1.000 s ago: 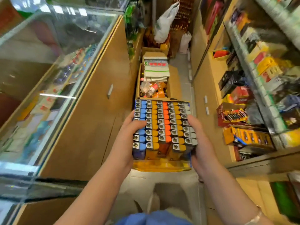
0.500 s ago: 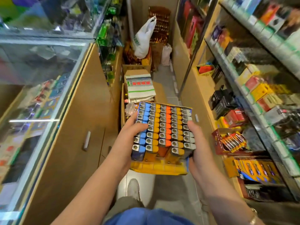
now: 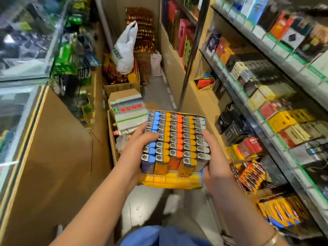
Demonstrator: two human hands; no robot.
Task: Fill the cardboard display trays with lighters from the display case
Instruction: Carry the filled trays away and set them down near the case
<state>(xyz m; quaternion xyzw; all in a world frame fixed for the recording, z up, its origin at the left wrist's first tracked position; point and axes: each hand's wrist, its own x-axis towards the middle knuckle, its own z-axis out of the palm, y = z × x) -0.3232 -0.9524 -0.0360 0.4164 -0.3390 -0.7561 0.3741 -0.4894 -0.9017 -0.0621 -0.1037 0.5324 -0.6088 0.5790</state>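
The cardboard display tray (image 3: 173, 181) sits between both hands at waist height over the aisle floor, long axis running away from the person, packed with upright lighters (image 3: 174, 139). The left hand (image 3: 140, 146) clasps its left side, thumb across the blue row; the right hand (image 3: 212, 157) grips the right edge

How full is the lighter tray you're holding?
Full, as far as shown. The cardboard display tray holds five packed columns of lighters, with no visible gaps; the left hand hides a few blue ones.
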